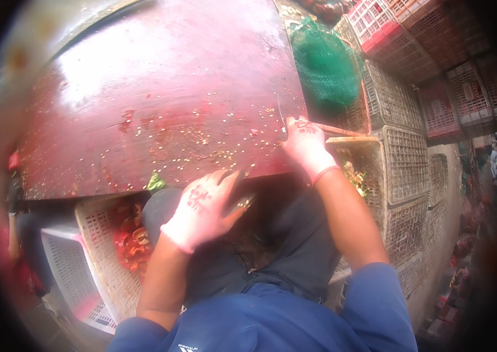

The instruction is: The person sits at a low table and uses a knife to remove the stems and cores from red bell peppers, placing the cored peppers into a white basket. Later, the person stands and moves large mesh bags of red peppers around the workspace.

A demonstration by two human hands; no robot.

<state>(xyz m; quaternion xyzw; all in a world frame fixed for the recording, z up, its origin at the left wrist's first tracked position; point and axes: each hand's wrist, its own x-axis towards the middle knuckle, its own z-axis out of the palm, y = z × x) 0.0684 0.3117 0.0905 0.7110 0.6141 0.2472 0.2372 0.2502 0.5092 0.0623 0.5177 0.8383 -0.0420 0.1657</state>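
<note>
A large reddish worktop (178,97) spreads before me, with pale seeds and wet red smears scattered along its near part. My left hand (204,204), in a pinkish knit glove, is at the near edge, thumb apart from the fingers; something thin and pale with seeds on it shows beside the thumb, too blurred to name, and whether the hand grips it is unclear. My right hand (304,143), gloved alike, lies at the right corner of the worktop, its fingertips partly hidden. A green leaf scrap (156,181) lies at the edge, left of my left hand.
Cut red peppers (132,244) lie in a plastic crate (99,237) at lower left, beside a white crate (72,259). Green mesh netting (327,66) fills a crate at right. Another crate (382,167) holds plant scraps; stacked crates stand beyond. Part of another person shows far left.
</note>
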